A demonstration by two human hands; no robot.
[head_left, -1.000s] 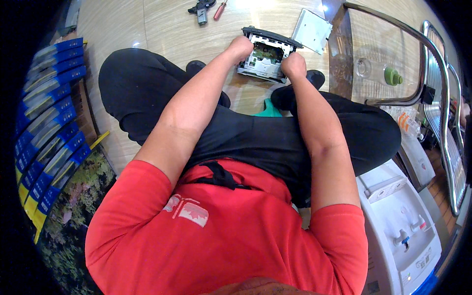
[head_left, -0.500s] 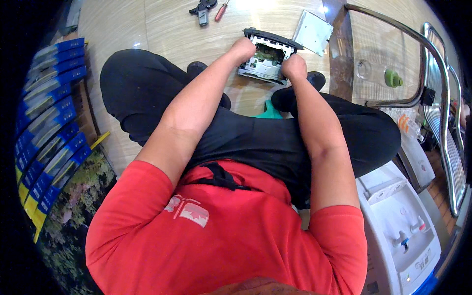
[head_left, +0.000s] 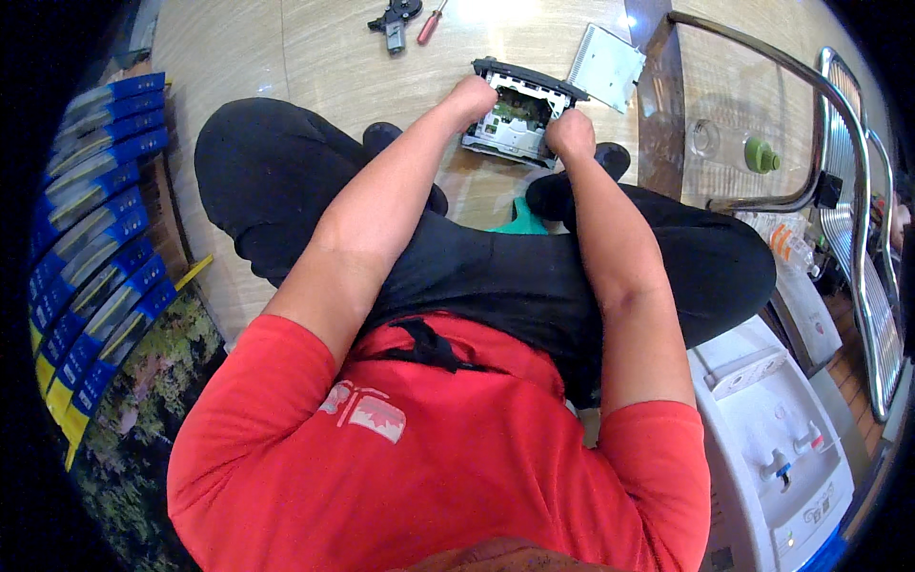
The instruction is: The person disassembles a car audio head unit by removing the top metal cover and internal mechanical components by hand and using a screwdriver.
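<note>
Boxy silver metal device (head_left: 515, 141), near red-handled screwdriver (head_left: 430, 27) and flat pale panel (head_left: 606, 67), showed green circuitry (head_left: 518, 108); left hand (head_left: 473, 99) and right hand (head_left: 571, 133) gripped it.

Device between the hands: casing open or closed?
Open. The device has a large gap in its upward face; a green circuit board shows inside, between the left hand and right hand.

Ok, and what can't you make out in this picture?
Head view:
Left hand and right hand: fingertips mostly hidden behind the hands themselves.
Opened device: underside faces away.
Circuit board: components too small to tell apart.
Red-handled screwdriver: tip cut off by the upper edge.
Green thing: partly covered by black trousers.
</note>
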